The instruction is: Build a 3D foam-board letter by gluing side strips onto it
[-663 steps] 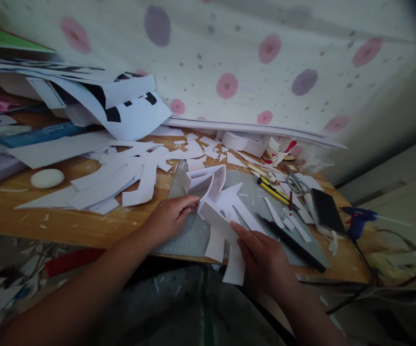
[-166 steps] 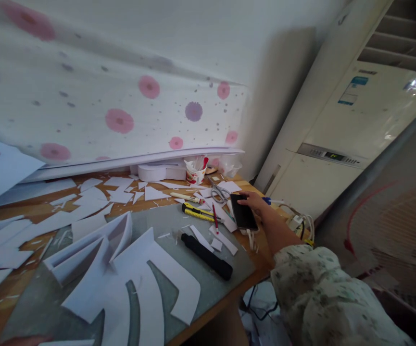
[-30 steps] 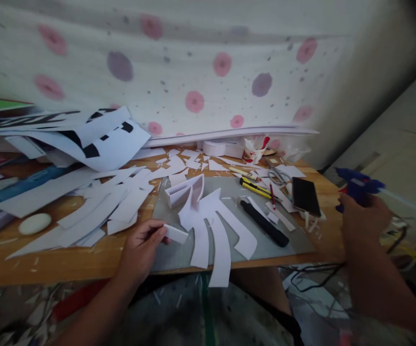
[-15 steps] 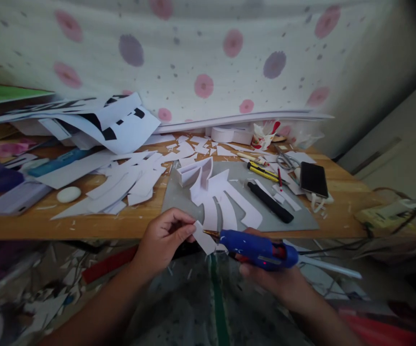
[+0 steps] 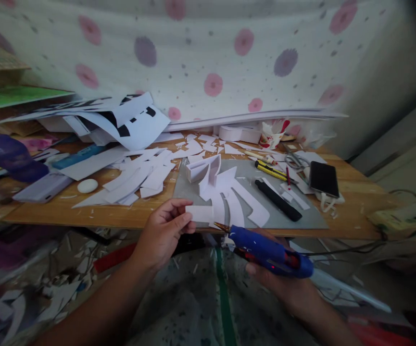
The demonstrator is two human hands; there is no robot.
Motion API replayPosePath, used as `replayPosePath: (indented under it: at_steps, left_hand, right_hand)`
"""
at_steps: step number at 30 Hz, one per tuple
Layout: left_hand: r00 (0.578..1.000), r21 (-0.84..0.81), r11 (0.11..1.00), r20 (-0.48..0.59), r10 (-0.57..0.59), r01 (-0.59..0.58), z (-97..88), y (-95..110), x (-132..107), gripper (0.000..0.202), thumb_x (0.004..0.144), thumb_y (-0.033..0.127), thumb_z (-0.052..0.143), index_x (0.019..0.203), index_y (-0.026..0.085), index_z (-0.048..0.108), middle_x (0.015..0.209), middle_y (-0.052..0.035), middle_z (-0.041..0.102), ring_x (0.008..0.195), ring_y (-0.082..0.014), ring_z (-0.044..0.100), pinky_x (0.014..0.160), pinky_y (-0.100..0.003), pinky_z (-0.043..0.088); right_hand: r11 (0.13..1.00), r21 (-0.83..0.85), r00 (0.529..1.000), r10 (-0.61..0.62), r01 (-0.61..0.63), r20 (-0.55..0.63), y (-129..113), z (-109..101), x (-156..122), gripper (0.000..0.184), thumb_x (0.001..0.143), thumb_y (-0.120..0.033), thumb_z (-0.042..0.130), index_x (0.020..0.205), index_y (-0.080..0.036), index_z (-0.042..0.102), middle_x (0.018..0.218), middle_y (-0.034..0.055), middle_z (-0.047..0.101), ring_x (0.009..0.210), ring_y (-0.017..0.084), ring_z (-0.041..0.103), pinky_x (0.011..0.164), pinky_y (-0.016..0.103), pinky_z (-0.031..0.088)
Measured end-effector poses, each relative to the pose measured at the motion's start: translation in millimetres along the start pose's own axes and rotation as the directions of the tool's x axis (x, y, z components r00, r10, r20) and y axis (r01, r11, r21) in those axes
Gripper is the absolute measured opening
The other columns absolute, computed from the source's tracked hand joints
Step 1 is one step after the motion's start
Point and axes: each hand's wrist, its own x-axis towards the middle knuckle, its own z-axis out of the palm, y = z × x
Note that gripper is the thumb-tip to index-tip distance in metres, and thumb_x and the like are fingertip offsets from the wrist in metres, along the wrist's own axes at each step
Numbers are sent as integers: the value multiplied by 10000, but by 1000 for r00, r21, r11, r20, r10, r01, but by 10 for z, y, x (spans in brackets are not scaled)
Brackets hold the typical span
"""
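My left hand [image 5: 164, 230] pinches a small white card strip [image 5: 199, 213] at the table's front edge. My right hand [image 5: 283, 283] grips a blue hot glue gun [image 5: 269, 250], its brass nozzle pointing up-left, just below the strip's right end. Behind them, on a grey cutting mat [image 5: 301, 218], lie large white cut-out shapes [image 5: 229, 192] with raised card walls.
A black utility knife [image 5: 278, 206], yellow cutters [image 5: 270, 170], scissors [image 5: 294, 158] and a dark phone [image 5: 323, 178] lie right on the wooden table [image 5: 121, 216]. White card offcuts [image 5: 135, 175] spread left; paper sheets [image 5: 121, 120] pile behind. A white oval [image 5: 87, 185] rests left. Scraps litter the floor.
My right hand fetched the glue gun from the table's right end and brought it to the strip. The strip has turned level in my left hand; the nozzle has dropped slightly below it.
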Motion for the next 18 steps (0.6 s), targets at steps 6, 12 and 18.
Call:
replayPosePath:
  at_steps: [6,12,18]
  left_hand:
    - [942,-298,916,-117,-315,269,173,-30,-71,203,677,148,753,763,162,570,674,-4,640,627,-127,639,557,-215,551]
    - [926,-376,862,-26,-376,339,228,-101,-119,144,734,198,719,771,145,590,712,-17,621,675,-133,618,580,-231,524]
    - [916,-394,839,16,-402,375,228,-131,-121,144,734,220,723,792,144,615,731,-20,631,682,-129,611,601,-237,518]
  right_hand:
    - [986,-130,990,-116,106,-76,29,131,50,97,771,-270,656,859,-241,629,874,13,650,757,177,632,660,270,518]
    - [964,-209,982,-180,167,-47,-24,185,91,54,775,-194,615,784,-229,575,776,-2,609,684,154,598,604,252,481]
    - [964,-217,988,-157,154,3,38,199,95,87,796,-206,596,746,-220,527,756,13,576,678,163,570,592,277,458]
